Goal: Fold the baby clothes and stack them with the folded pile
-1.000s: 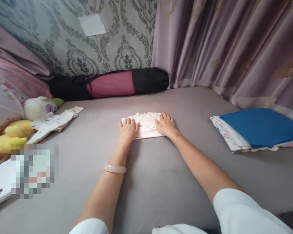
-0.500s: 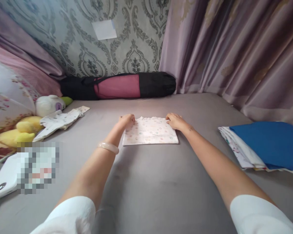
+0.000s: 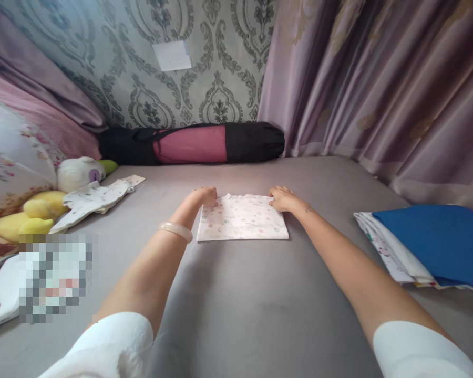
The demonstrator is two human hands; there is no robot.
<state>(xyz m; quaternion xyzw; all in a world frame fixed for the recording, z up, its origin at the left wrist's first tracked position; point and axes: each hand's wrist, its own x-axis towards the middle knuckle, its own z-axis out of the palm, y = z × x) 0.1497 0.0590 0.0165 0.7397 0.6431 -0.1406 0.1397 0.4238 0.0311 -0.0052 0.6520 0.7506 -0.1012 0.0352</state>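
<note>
A small folded white cloth with a pastel print (image 3: pixel 242 219) lies flat on the grey bed sheet (image 3: pixel 236 294) in the middle of the view. My left hand (image 3: pixel 203 197) is curled at the cloth's far left corner, pinching its edge. At the far right corner, my right hand (image 3: pixel 283 199) is closed on the edge in the same way. A pale bangle sits on my left wrist.
A stack of folded cloths topped by a blue one (image 3: pixel 433 241) lies at the right. A loose printed garment (image 3: pixel 94 198) and plush toys (image 3: pixel 43 202) lie at the left. A black and pink rolled bag (image 3: pixel 193 143) rests against the wall; curtains hang at right.
My hands went from pressing flat on the cloth to gripping its two far corners. The cloth now lies smoothed into a neat rectangle.
</note>
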